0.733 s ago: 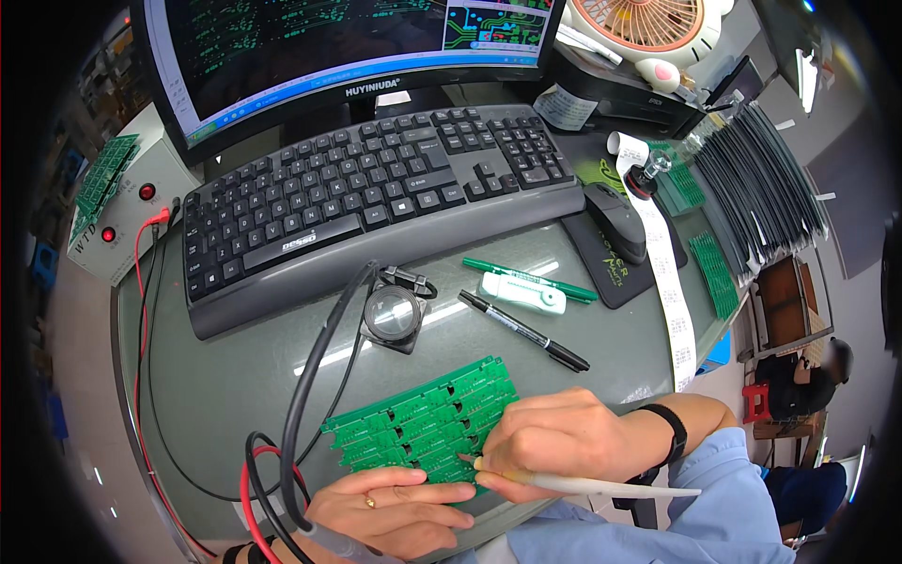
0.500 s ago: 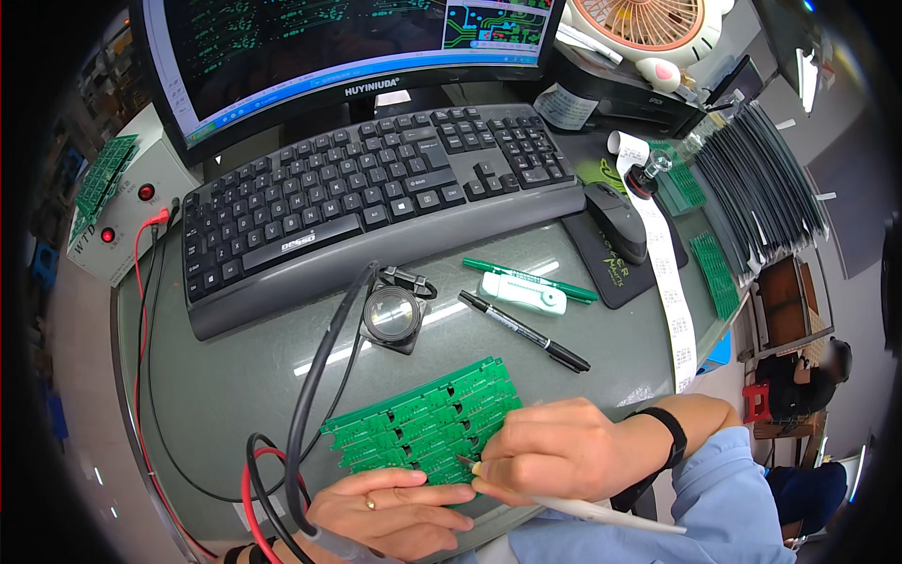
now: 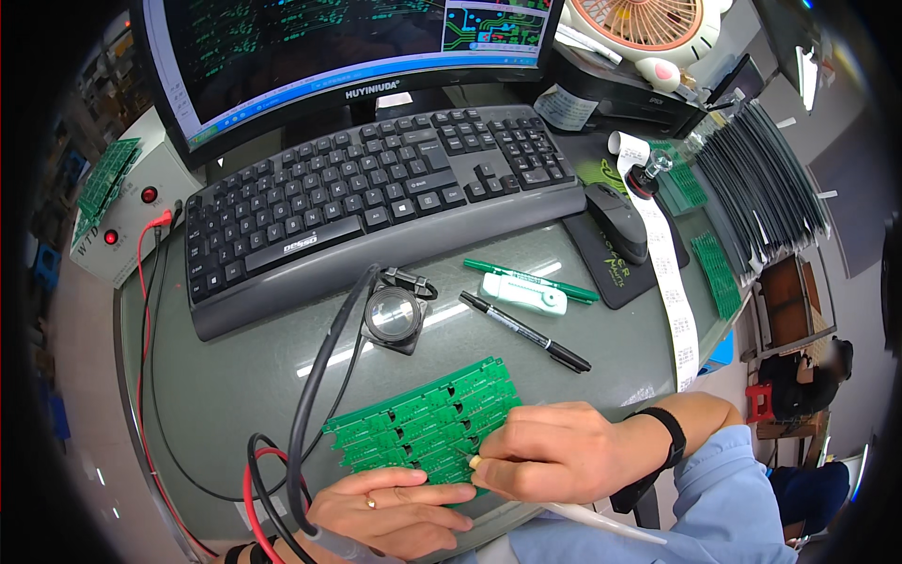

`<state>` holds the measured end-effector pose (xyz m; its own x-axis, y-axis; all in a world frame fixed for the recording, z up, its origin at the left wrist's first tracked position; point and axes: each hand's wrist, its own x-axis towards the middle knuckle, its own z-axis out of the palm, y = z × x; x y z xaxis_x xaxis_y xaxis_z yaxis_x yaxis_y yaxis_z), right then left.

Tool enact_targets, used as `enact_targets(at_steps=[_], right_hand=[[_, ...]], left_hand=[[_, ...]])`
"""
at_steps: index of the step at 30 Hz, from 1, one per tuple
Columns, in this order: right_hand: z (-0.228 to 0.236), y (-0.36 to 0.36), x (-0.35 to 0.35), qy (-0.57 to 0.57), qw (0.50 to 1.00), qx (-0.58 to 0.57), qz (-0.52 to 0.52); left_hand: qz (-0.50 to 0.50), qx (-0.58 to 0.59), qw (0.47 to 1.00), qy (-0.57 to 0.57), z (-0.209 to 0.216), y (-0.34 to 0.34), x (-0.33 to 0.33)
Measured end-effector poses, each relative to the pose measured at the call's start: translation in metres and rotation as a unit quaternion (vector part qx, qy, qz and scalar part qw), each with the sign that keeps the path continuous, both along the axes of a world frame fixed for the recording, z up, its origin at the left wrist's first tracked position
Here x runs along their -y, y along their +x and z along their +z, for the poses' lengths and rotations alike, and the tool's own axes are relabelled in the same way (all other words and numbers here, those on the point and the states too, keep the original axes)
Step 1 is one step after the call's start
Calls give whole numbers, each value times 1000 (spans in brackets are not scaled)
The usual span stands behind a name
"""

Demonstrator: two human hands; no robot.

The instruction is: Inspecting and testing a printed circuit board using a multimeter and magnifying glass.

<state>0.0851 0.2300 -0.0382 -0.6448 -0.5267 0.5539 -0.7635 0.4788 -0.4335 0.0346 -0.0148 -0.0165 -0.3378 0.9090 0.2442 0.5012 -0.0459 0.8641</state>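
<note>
A green circuit board panel point(image 3: 423, 414) lies on the desk in front of me, covered in repeated small circuits with dark slots. My left hand point(image 3: 395, 517) rests flat at its lower edge, fingers stretched out and a ring on one of them. Over the right part of the board, my right hand point(image 3: 554, 451) pinches a slim pointed tool with a white handle point(image 3: 606, 522). Its thin tip points at the board, beside a yellowish collar at the fingers; whether it touches cannot be made out. My right palm side is hidden.
Beyond the board lie a round magnifier point(image 3: 393, 315), a black marker point(image 3: 526, 332), a green pen point(image 3: 573, 290) and a mint-coloured case point(image 3: 524, 293). A keyboard point(image 3: 376, 188), monitor point(image 3: 357, 89) and mouse point(image 3: 615, 222) stand farther back. A thick black cable point(image 3: 315, 395) loops past my left hand.
The tool in my right hand has tilted, its white handle end swinging a little toward me and left. My right fingers have shifted slightly; my left hand and the board look unchanged.
</note>
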Motion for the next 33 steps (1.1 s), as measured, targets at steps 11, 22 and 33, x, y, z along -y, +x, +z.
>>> enact_targets(at_steps=[11,22,33], right_hand=[[0,2,2,-56,996,70,-12],[5,2,1,-38,997,72,-12],[2,1,2,-66,995,79,-11]], left_hand=[[3,1,1000,7,-1,0,1],[5,9,1000,-3,0,1,1],[11,8,1000,5,-1,2,0]])
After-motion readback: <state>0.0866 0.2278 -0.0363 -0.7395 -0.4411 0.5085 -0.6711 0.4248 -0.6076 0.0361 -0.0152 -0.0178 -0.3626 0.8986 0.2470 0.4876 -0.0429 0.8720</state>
